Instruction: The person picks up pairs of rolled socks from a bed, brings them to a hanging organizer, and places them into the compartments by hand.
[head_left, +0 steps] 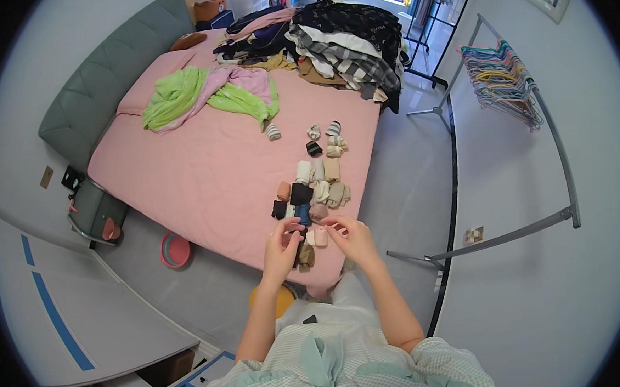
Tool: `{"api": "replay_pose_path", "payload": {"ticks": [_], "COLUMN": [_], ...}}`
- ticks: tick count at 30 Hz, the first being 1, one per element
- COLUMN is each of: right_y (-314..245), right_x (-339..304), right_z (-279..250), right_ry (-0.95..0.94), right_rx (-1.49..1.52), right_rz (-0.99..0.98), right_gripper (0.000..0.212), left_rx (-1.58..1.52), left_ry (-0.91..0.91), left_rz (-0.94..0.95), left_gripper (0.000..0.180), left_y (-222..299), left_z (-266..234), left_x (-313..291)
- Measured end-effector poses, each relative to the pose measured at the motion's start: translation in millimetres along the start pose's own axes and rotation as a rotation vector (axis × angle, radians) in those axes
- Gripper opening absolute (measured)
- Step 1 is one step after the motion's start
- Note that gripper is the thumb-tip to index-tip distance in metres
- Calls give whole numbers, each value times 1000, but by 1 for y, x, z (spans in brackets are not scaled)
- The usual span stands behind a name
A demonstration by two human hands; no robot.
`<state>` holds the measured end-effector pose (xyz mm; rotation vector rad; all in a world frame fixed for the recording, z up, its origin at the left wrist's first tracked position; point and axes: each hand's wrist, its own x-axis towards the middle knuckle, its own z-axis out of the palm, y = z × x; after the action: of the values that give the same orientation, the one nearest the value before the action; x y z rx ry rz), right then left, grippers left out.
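Note:
My left hand [283,246] and my right hand [353,242] hover over the near corner of the bed, fingers apart and curved toward each other. Between them lies a pale pink-and-white rolled pair of socks [318,237]; no grip on it shows. Just below sits a brown rolled pair [306,258], with a dark roll partly hidden by my left fingers. Ahead of my hands are more rolls: a mauve one [318,213], a blue one [302,214], a black one [301,193] and an orange-tan one [283,191]. Several striped or light balled pairs [333,129] lie farther off.
A green-and-pink blanket [230,99] and a large clothes heap [350,42] lie across the pink bed [202,179]. At right stands a grey rack [563,157] holding many hangers [498,79]. A red basin [176,250] and a yellow round object [274,301] are on the floor.

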<state>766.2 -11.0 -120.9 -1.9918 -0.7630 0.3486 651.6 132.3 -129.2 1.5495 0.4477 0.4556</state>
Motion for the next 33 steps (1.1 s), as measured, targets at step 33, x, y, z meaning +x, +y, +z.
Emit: {"api": "replay_pose_path", "payload": {"ticks": [33], "right_y": [374], "right_x": [390], "right_z": [5], "right_ry": [-127], "right_rx": [63], "right_rz": [364], "right_gripper": [34], "left_rx": [-145], "left_ry": [81], "left_rz": [-759], "left_gripper": [25], "left_y": [-245], "left_z": [164], "left_x": [439]}}
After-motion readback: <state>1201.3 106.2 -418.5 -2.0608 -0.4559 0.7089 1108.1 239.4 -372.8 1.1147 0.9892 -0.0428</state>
